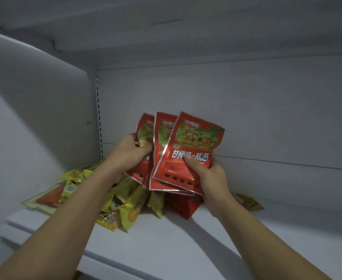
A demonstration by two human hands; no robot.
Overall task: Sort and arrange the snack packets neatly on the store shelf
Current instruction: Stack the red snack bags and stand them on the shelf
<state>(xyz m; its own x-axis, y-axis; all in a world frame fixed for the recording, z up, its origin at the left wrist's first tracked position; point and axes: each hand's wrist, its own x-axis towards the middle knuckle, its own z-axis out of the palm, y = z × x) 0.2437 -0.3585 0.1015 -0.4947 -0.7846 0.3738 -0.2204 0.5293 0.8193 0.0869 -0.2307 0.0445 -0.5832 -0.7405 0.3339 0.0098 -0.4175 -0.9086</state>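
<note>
While the fanned red packets (183, 156) are pinched by the right hand (210, 174) and gripped by the left hand (132, 151) above the yellow pile (123, 207), their edges should be squared before being set down.

Premises: a shop, at a display shelf unit. Below my grip lies a white metal shelf (166, 245), and behind it stands a plain white back panel (267, 118). Left of my left hand (128, 153), a slotted strip (98, 118) runs up the corner. An upper shelf (186, 37) closes overhead. The stock is repeated goods: identical printed red packets (188, 150) are fanned between my left hand and right hand (212, 178), and yellow packets (129, 211) are heaped under my left wrist.
</note>
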